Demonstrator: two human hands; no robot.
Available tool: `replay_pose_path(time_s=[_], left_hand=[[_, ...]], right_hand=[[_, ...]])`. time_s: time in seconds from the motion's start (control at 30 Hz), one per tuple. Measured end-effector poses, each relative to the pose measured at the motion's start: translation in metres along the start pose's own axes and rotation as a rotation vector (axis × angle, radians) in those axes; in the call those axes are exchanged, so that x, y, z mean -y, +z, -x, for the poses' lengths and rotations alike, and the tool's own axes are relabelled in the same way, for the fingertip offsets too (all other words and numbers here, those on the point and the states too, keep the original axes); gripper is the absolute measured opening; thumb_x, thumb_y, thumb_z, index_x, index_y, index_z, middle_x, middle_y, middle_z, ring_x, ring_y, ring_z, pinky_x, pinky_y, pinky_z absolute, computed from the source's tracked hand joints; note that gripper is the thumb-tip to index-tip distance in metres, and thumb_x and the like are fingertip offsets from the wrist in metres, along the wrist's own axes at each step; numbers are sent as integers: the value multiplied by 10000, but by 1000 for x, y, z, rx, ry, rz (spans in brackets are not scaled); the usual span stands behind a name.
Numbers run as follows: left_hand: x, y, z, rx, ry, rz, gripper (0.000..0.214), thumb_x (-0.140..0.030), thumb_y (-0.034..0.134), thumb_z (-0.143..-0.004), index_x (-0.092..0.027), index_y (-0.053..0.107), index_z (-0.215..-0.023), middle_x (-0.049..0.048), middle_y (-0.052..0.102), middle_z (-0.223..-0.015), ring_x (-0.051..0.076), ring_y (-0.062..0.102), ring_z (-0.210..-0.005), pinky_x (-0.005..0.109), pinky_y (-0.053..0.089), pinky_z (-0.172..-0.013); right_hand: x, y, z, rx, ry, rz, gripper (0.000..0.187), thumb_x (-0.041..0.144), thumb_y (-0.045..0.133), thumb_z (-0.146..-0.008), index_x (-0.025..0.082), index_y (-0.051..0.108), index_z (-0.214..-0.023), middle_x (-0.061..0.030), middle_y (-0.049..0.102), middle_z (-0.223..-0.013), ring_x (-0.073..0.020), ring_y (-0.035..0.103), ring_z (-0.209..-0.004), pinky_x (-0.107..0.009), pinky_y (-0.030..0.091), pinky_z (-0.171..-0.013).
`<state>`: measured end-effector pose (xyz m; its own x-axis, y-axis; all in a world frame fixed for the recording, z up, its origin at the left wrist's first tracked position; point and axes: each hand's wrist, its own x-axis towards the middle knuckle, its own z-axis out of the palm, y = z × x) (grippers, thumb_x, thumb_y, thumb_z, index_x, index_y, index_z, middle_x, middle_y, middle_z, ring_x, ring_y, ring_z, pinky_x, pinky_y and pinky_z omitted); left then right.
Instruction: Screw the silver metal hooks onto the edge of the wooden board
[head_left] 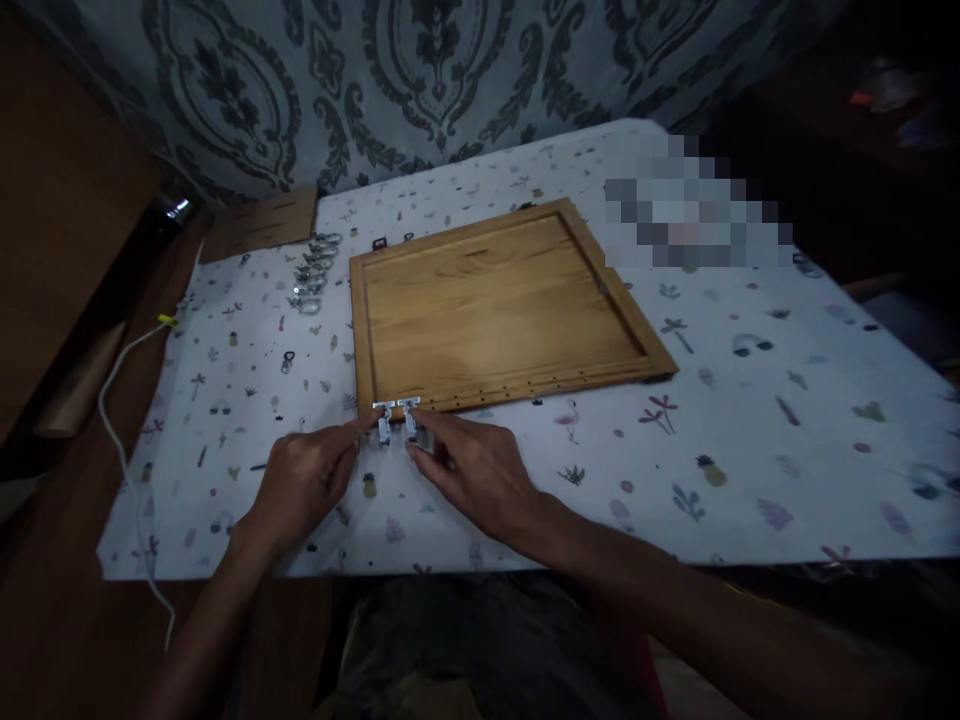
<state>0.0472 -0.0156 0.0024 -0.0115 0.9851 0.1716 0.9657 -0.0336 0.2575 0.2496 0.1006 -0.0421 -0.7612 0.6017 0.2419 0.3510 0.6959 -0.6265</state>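
Note:
Two small, shiny, T-shaped metal fittings [410,420] stand side by side at the near left corner of a framed wooden panel [487,300]. My left hand [311,470] reaches in from the left, its index finger pressed to the left fitting and its other fingers curled. On the right fitting, the thumb and index finger of my right hand [476,470] close in a pinch. Small dark holes run in a row along the panel's near edge. The exact kind of the fittings is too small to make out.
A patterned white cloth [735,430] covers the table. Several metal clasp-like pieces [315,270] lie left of the panel, with one small piece [288,362] nearer. Brown cardboard [262,225] lies at the back left. A white cable [124,450] hangs over the left edge. A blurred patch hides something at the back right.

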Motion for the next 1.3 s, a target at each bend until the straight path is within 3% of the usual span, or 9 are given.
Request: replay_pose_path(time_s=[0.17,0.33,0.53,0.73,0.8,0.9,1.03,1.17,1.3], left_hand=[[1,0,0,7,80,42,477,-76,465,-945,-207,725,-1323,3,727,-660,129,631,-498,213,478,-500],[1,-2,2,8,63,32,466,-68,474,-933,-210,752,-1279,19,768,-713,157,696,-548,236,515,-520],[1,2,12,-83,10,4,391,-131,471,-957,-186,782,-1186,71,822,-844,179,751,-623,253,568,-562],[-33,-15,17,-142,-11,187,352,-111,518,-946,-230,778,-1151,-26,747,-673,78,551,-401,182,513,-514],[-46,-23,18,-243,-107,245,317,-127,556,-952,-249,779,-1140,-60,656,-594,66,506,-400,172,465,-489],[-59,-31,14,-548,-321,349,184,-197,656,-927,-234,795,-1042,-39,640,-647,90,557,-505,199,442,-497],[-59,-33,-6,-874,-349,678,169,-151,737,-783,-193,772,-943,-40,598,-621,129,597,-561,245,520,-571],[-54,-32,-27,-944,-337,937,217,-120,781,-680,-175,748,-888,-42,575,-639,112,567,-583,270,574,-666],[-52,-29,-37,-962,-307,1040,212,-120,775,-673,-177,748,-876,-31,570,-673,110,539,-626,279,587,-723]], right_hand=[[3,2,1,13,-85,184,364,291,544,-1046,117,670,-1341,-102,827,-968,-234,766,-785,-322,505,-650],[4,3,3,-89,-166,266,315,245,525,-1047,81,701,-1250,-88,809,-849,-220,744,-715,-321,473,-616],[2,-3,5,-145,-142,86,324,270,497,-1053,166,683,-810,-43,733,-700,-157,636,-588,-279,423,-600],[5,-4,8,-92,-290,-142,340,270,466,-1079,168,672,-828,-24,713,-698,-131,624,-613,-255,422,-610],[6,-1,9,-65,-349,-148,329,264,469,-1081,162,678,-848,-37,729,-732,-141,648,-650,-263,429,-618],[5,1,11,-24,-369,-129,298,253,486,-1074,156,682,-871,-51,749,-775,-152,675,-689,-268,441,-629],[3,1,12,-12,-346,-111,235,225,530,-1052,152,683,-889,-62,765,-806,-163,699,-712,-269,444,-638],[3,-3,10,5,-306,-98,217,221,542,-1049,146,684,-903,-77,782,-842,-177,723,-736,-279,437,-644],[3,-6,7,32,-112,-47,202,238,559,-1039,160,700,-917,-69,802,-866,-186,730,-751,-291,438,-661]])
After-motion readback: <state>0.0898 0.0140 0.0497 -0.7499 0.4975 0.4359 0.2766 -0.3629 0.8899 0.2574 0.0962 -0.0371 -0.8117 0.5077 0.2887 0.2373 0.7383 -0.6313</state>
